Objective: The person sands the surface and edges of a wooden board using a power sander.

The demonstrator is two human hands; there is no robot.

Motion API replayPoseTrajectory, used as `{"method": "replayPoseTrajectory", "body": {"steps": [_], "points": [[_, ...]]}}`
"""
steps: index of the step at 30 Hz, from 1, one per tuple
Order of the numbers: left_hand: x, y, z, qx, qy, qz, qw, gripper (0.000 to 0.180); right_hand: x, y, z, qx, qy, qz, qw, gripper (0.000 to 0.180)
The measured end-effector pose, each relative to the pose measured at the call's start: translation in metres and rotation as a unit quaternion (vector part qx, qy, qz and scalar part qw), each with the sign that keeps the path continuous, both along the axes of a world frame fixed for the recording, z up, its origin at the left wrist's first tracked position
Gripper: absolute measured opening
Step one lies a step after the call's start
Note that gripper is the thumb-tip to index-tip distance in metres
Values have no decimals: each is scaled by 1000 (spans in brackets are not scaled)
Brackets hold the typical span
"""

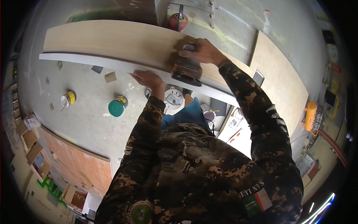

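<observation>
A long pale wooden board (112,39) with a white front edge (89,59) lies across in front of me. My right hand (207,51) is closed around the top of an orange and black power sander (187,70). The sander sits at the board's near edge and looks slightly blurred. Against the white edge, left of the sander, my left hand (149,79) rests with its fingers stretched out toward the left. It holds no tool.
Below the board stand a green-lidded can (118,106), a yellow-labelled can (68,98) and a round white lid or container (173,98). A second wooden panel (278,67) lies at right, with an orange machine (310,115) beyond it. A red rounded object (178,23) stands behind the board.
</observation>
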State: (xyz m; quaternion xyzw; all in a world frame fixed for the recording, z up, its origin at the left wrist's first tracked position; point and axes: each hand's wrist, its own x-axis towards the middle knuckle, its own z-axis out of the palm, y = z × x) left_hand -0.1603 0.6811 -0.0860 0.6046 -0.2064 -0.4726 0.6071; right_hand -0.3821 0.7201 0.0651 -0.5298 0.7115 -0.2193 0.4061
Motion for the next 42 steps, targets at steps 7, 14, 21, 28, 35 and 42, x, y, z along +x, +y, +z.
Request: {"method": "replayPoseTrajectory", "body": {"steps": [7,14,21,28,35,42], "points": [[-15,5,5,8,-34,12,999,59,35,-76,-43,-73,21,21,997,51],[-7,16,19,52,6,-9,999,62,32,-41,-32,-38,-12,-12,999,50],[14,27,-9,24,34,-10,999,53,15,10,2,49,-15,-25,998,37],[7,34,18,33,-15,-17,999,55,61,-52,-24,-89,-15,-13,996,43],[5,36,17,29,-47,-8,998,52,101,-120,-27,-73,-1,-24,997,51],[18,42,4,3,-250,-91,964,52,76,-59,-19,-69,-16,-28,997,48]]}}
